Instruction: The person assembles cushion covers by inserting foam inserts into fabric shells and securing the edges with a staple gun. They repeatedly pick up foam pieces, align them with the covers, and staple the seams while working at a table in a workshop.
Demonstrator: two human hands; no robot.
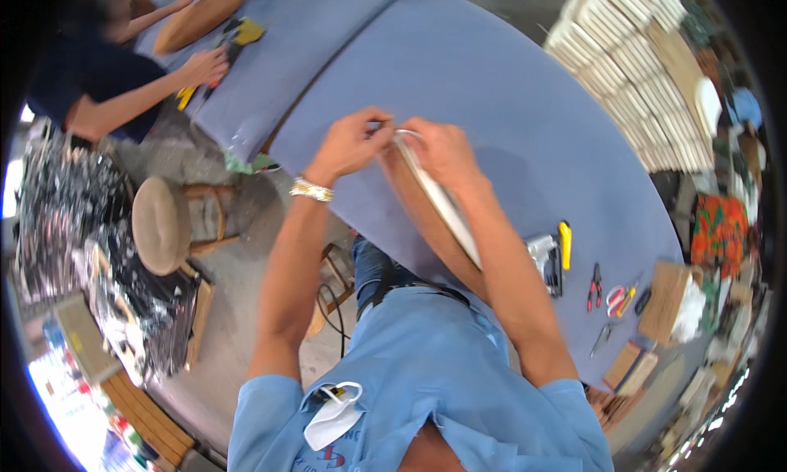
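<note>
Your left hand (pixel 354 147) pinches the curved brown piece (pixel 413 200), your right hand (pixel 448 154) the white strip (pixel 443 200) — uneven pulling could pucker it.

arms (pixel 288 263) reach forward, left grip (pixel 357 143) and right grip (pixel 445 154) nearly meeting, both curled.

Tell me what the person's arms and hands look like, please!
The left hand and right hand have no gloves. The shirt's light-blue sleeves are short, so both forearms are bare. A shiny gold-and-silver band circles the left wrist, though I can't tell whether it's a watch or a bracelet. No band shows on the right wrist.
</note>
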